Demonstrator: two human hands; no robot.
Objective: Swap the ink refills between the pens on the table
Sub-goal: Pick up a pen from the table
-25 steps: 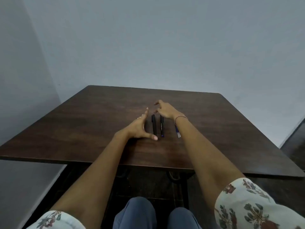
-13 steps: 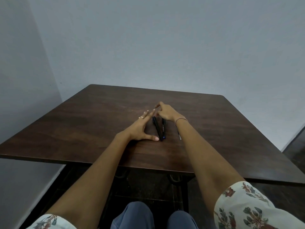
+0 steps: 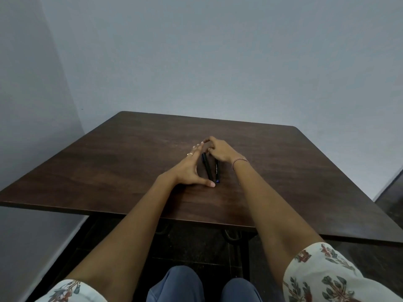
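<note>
Two pens (image 3: 211, 170) between two hands (image 3: 187, 171)

A dark wooden tabletop (image 3: 122, 162) is carrying two dark pens near its middle: a black pen (image 3: 207, 168) and a blue-tipped pen (image 3: 217, 172), lying side by side, their near ends converging, far ends apart.

The right-hand pen (image 3: 217, 171), lying on the surface (image 3: 130, 153), carries a thin line of pale print along its dark barrel, but the lettering is too small and blurred to read. No other text, label, brand, number or sign can be made out anywhere in view.
</note>
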